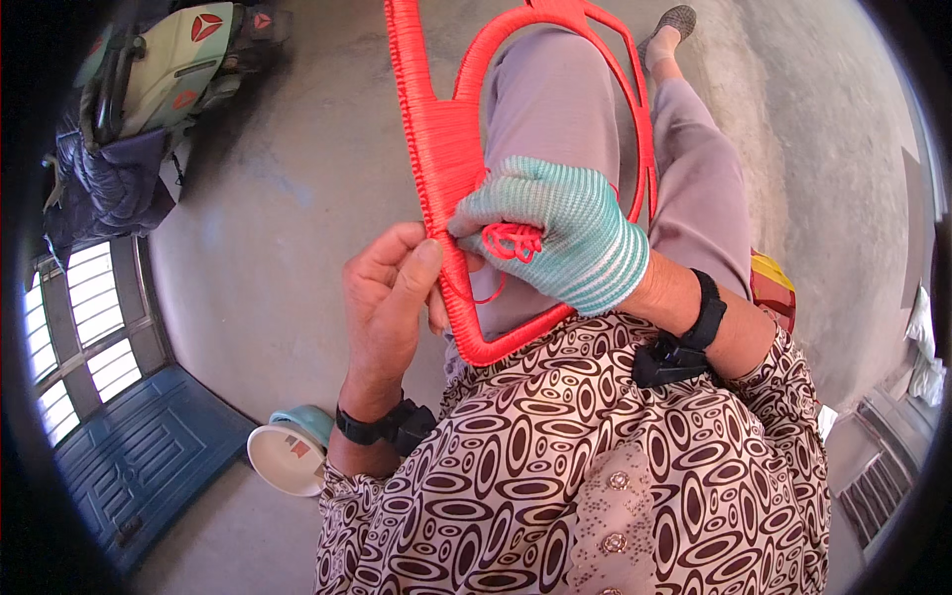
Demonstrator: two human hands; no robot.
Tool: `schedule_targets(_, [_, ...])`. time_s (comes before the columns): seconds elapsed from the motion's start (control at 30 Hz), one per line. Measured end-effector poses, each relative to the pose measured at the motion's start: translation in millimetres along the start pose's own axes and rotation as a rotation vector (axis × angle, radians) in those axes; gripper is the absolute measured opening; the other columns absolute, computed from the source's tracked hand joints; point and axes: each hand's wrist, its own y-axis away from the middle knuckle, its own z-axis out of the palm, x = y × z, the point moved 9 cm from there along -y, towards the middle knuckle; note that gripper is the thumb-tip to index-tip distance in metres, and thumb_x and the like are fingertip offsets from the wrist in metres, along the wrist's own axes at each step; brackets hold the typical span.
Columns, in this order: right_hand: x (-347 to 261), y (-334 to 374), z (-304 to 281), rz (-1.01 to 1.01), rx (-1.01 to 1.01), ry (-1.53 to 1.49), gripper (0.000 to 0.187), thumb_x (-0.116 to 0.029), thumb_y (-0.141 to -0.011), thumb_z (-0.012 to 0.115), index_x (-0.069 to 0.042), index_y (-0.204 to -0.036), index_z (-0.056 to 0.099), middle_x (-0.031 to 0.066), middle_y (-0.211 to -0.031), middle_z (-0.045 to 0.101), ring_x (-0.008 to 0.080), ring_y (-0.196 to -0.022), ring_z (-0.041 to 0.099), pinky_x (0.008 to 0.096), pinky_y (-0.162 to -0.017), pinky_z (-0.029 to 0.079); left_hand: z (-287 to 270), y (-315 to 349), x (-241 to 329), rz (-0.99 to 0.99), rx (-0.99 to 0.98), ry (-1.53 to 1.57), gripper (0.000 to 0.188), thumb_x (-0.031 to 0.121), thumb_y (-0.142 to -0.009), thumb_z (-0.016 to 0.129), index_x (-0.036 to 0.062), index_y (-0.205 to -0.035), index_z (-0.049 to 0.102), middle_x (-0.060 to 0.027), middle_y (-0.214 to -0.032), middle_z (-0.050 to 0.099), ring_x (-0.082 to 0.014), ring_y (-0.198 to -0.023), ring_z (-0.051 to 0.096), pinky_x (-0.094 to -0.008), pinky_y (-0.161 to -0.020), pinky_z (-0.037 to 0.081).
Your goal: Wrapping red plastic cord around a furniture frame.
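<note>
A patterned shirt (535,426) lies nearest, just below the red frame (443,159), which rests across the person's lap, its lower corner close against the shirt. At the frame's left side is the bare left hand (387,288), its thumb and fingertips clamped on the cord-wrapped edge. Over the frame's inner side, the right hand (555,228), in a green-and-white striped glove (595,233), has its fingers curled together around a bundle of red cord (513,241); a thin loop hangs below that bundle, inside the frame. Both wrists wear black bands, below the frame. Mauve trousers (555,99) show through the frame's openings, and a yellow-and-red thing (773,288) sits right of it by the hip. Beyond the frame's upper right is a dark shoe (677,20) on the grey floor (268,218). Well apart, below and left of the frame, are a white basin (283,459), a teal basin (309,420) and a blue door (149,446). A scooter (178,74) with a dark cover (109,183) stands to the frame's upper left.
</note>
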Motion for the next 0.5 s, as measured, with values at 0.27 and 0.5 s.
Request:
schedule_targets(0.27, [1,-2,6,-0.051,-0.064,-0.032,0.019,-0.002,-0.071,0.064,-0.008,-0.089,0.064,0.0084,-0.081,0.061,0.0289,-0.074,0.062,0.0342,-0.064,0.051,-8,1,-3,-0.072,0.102,-0.149,0.022,0.018,-0.094,0.052,-0.0001,-0.084,0.06,-0.009,-0.074,0.067,-0.0031,-0.04,0.043,-0.0173,-0.036,0.032])
schedule_targets(0.5, [17,-6,4,0.189,-0.064,-0.103,0.013,-0.018,-0.08,0.062,-0.007,-0.086,0.064,0.0129,-0.074,0.061,0.0317,-0.07,0.062,0.0346,-0.062,0.051,-3,5,6,0.015,0.136,-0.274,0.014,0.007,-0.091,0.052,-0.0047,-0.089,0.059,-0.0053,-0.072,0.065,-0.0003,-0.051,0.049,-0.0159,-0.043,0.037])
